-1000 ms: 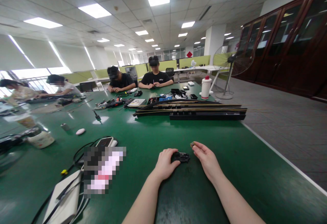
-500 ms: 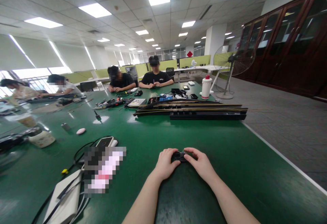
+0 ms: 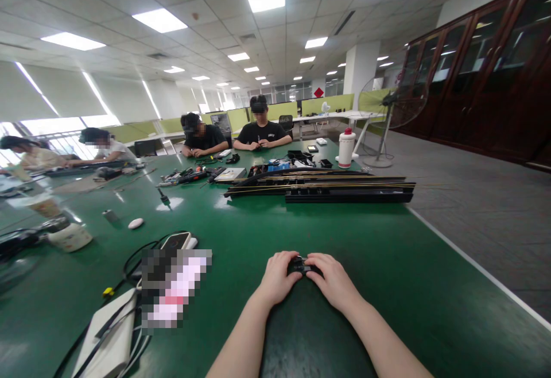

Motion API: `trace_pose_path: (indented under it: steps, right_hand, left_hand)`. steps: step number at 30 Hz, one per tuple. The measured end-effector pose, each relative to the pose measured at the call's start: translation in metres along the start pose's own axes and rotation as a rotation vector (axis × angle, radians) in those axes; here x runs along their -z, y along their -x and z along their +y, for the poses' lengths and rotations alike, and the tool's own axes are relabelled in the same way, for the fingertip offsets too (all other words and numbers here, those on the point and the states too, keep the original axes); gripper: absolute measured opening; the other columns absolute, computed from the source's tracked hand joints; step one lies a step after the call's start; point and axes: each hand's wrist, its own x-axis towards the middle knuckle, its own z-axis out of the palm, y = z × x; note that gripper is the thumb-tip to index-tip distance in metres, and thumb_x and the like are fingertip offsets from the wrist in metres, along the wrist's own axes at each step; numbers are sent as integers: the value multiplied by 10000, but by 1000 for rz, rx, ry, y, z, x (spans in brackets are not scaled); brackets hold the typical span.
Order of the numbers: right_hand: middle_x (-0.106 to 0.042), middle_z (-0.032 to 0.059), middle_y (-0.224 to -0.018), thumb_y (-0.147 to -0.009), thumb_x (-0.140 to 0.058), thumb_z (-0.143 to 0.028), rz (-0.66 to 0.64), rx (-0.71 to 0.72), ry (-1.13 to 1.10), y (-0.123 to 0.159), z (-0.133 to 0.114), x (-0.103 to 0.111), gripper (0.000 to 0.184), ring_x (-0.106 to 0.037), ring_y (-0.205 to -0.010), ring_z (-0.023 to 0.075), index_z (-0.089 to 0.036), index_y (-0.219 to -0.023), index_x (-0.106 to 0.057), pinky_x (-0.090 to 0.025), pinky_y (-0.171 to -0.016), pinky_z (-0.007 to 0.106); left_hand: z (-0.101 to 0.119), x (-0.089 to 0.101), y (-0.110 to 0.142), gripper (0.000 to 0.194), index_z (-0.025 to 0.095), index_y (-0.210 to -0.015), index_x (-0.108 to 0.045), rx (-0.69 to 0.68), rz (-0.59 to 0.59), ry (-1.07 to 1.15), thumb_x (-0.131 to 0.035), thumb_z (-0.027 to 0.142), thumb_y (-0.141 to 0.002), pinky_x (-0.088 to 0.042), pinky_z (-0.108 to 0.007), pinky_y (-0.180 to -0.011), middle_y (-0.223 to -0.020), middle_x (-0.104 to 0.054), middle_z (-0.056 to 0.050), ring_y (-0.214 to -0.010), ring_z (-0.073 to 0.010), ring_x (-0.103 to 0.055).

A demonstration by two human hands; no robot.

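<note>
Both my hands rest on the green table (image 3: pixel 387 263) near its front edge. My left hand (image 3: pixel 279 276) curls its fingers round the left end of a small black part (image 3: pixel 300 264). From the right, my right hand (image 3: pixel 330 280) closes over the same black part, fingers bent down onto it. Only a sliver of the part shows between the two hands. A small brownish piece seen in my right fingers earlier is hidden.
A stack of long black rails (image 3: pixel 327 187) lies across the table's middle. To my left are a white box with cables (image 3: pixel 109 338), a blurred patch and a phone (image 3: pixel 178 241). A white bottle (image 3: pixel 345 148) stands far back. Several people sit at the far and left sides.
My right hand, first apart and pinching a small brownish piece, moved left and closed onto the black part. My left hand stayed put.
</note>
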Motion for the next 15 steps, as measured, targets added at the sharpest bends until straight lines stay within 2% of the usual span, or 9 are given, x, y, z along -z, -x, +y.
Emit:
trace_pose_path:
  steps: [15]
  right_hand:
    - [-629,46,-1123,-796,-516,-233,17,-2,-9,1,-4,1,213,-521,-1079,241,-265,-961,-645,-379,-943,417]
  left_hand:
    - [2,2,0,392,220,-1115,-530,11,0,0,-617,210,-732,-374,-370,-920,-1112,-596,-34,-1038,-218,-507]
